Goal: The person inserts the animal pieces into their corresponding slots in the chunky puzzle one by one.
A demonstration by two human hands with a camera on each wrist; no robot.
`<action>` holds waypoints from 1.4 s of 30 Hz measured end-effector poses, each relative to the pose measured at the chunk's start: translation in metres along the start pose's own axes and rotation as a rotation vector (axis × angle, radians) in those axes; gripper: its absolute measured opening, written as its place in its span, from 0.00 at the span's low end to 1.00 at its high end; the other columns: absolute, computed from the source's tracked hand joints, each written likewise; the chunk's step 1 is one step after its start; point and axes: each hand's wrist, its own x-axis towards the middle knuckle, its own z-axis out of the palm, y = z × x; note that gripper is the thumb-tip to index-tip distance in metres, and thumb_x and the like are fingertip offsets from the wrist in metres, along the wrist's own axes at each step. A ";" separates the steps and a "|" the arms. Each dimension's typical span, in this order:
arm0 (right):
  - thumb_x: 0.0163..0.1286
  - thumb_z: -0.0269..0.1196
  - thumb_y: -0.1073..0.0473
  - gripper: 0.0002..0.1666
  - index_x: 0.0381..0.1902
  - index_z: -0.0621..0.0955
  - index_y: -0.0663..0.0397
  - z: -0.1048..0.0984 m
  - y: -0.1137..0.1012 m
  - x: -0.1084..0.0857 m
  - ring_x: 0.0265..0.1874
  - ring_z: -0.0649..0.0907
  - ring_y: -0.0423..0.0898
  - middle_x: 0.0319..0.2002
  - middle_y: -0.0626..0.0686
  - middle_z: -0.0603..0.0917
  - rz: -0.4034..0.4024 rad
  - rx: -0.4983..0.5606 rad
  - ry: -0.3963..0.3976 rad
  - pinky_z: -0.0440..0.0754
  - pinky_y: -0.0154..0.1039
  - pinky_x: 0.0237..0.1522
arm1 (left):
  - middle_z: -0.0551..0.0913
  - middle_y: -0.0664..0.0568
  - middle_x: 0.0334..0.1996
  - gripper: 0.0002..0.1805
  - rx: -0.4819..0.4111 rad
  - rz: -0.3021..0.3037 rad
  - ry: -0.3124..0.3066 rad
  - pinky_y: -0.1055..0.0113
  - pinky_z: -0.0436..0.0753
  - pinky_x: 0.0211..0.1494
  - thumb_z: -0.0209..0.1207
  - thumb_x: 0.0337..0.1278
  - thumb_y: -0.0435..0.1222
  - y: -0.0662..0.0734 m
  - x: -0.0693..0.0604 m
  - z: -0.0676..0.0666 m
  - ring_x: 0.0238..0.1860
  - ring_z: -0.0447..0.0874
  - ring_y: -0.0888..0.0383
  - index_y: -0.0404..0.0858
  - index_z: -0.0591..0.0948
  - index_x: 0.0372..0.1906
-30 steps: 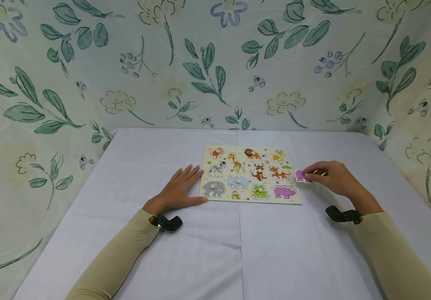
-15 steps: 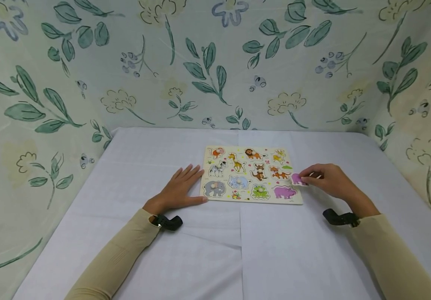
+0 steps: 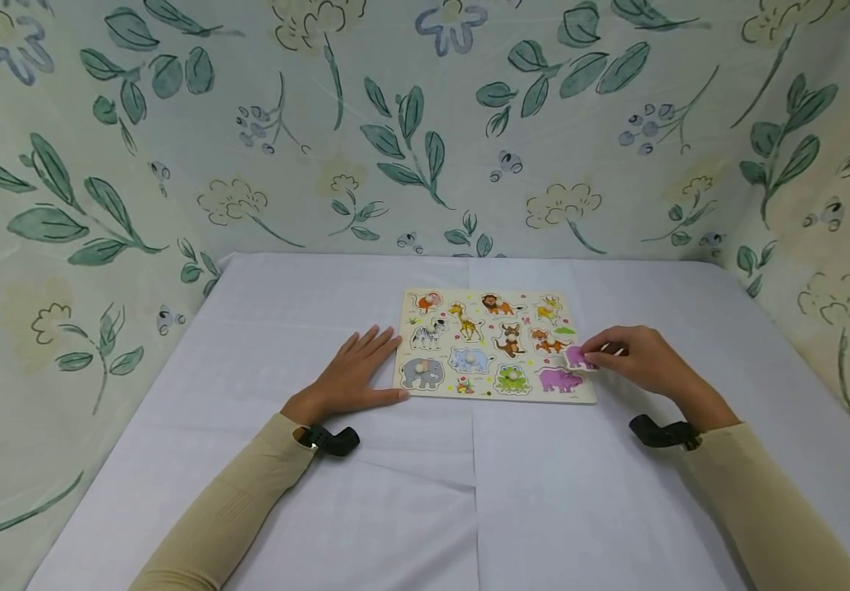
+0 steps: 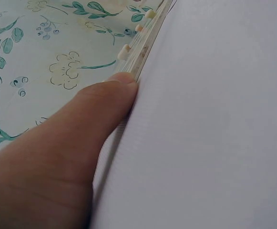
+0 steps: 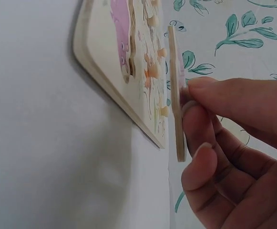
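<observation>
A wooden animal puzzle board (image 3: pixel 461 386) lies flat on the white cloth. My left hand (image 3: pixel 354 369) rests beside its left edge with fingers spread. In the left wrist view the thumb (image 4: pixel 105 102) touches the board's edge. Between thumb and fingertips my right hand (image 3: pixel 642 361) pinches a purple hippo puzzle piece (image 3: pixel 576 358) by its knob. In the right wrist view this piece (image 5: pixel 177 95) is apart from the board, over its right side. The hippo recess (image 5: pixel 126 52) shows a printed purple hippo. Other animal pieces with knobs, such as the elephant (image 3: pixel 422 373) and frog (image 3: pixel 513 377), sit in the board.
White cloth (image 3: pixel 410 509) covers the table, with a fold line down the middle. A curtain with a leaf and flower print (image 3: pixel 365 197) hangs behind and at both sides. Black wrist cameras are strapped to both forearms.
My right hand has carried the hippo piece leftward and slightly toward me, from beside the board's right edge to over it. The left hand and the board have stayed put.
</observation>
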 end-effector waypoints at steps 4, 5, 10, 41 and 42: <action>0.65 0.67 0.57 0.11 0.44 0.86 0.53 0.003 -0.001 0.001 0.38 0.79 0.50 0.42 0.54 0.85 0.007 0.002 -0.012 0.80 0.38 0.36 | 0.51 0.51 0.76 0.55 0.000 0.003 0.009 0.49 0.41 0.76 0.49 0.49 0.74 -0.001 -0.001 0.001 0.77 0.41 0.50 0.45 0.55 0.76; 0.65 0.67 0.57 0.10 0.44 0.86 0.52 0.004 -0.002 0.001 0.38 0.80 0.50 0.42 0.54 0.85 0.010 0.001 -0.014 0.80 0.38 0.37 | 0.51 0.51 0.76 0.55 0.001 0.003 0.009 0.49 0.41 0.76 0.49 0.49 0.74 -0.001 -0.001 0.001 0.77 0.41 0.50 0.45 0.55 0.76; 0.64 0.67 0.57 0.11 0.44 0.87 0.52 0.005 -0.005 0.001 0.38 0.79 0.51 0.43 0.55 0.85 0.012 0.011 -0.029 0.80 0.38 0.36 | 0.51 0.52 0.76 0.55 -0.004 -0.003 0.003 0.50 0.41 0.76 0.48 0.49 0.74 -0.001 -0.001 0.001 0.77 0.40 0.50 0.46 0.55 0.76; 0.64 0.67 0.58 0.08 0.41 0.87 0.50 0.018 -0.011 0.004 0.33 0.78 0.47 0.38 0.50 0.85 -0.041 0.021 -0.070 0.78 0.36 0.31 | 0.49 0.53 0.77 0.56 -0.009 -0.012 -0.018 0.51 0.39 0.76 0.47 0.48 0.75 -0.001 0.001 0.000 0.77 0.38 0.52 0.47 0.54 0.77; 0.64 0.67 0.58 0.07 0.41 0.87 0.50 0.019 -0.011 0.004 0.33 0.78 0.47 0.38 0.50 0.86 -0.044 0.022 -0.072 0.78 0.35 0.32 | 0.49 0.53 0.77 0.56 -0.008 -0.012 -0.018 0.51 0.39 0.76 0.47 0.48 0.75 -0.001 0.001 0.000 0.77 0.38 0.52 0.47 0.54 0.77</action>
